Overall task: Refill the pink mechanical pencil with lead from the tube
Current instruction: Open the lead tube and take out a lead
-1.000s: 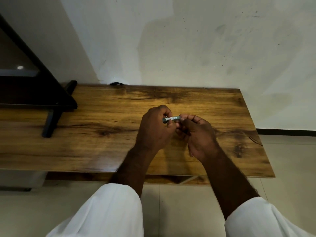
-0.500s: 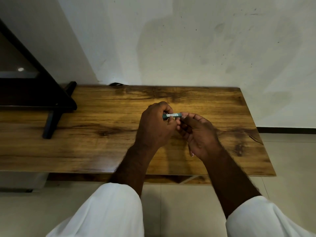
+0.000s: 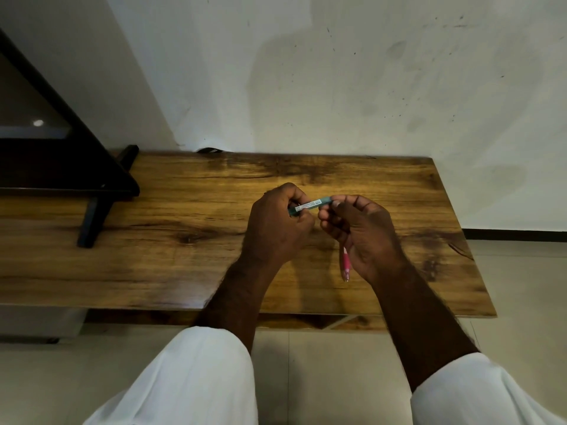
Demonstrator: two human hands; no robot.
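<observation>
A small teal lead tube point(image 3: 310, 205) with a white label lies nearly level between my two hands, above the middle of the wooden table point(image 3: 184, 240). My left hand point(image 3: 276, 228) grips its left end. The thumb and forefinger of my right hand point(image 3: 365, 237) pinch its right end. The pink mechanical pencil point(image 3: 345, 263) is tucked in my right palm, its tip pointing down and toward me; most of its body is hidden by the hand.
A black stand point(image 3: 92, 204) with a slanted leg rests on the table's left part. A white wall point(image 3: 337, 87) rises right behind the table. Tiled floor point(image 3: 521, 286) lies to the right and in front.
Both hands have lifted slightly with the tube. My right fingers have slid outward to the tube's right end, so more of the tube shows between the hands.
</observation>
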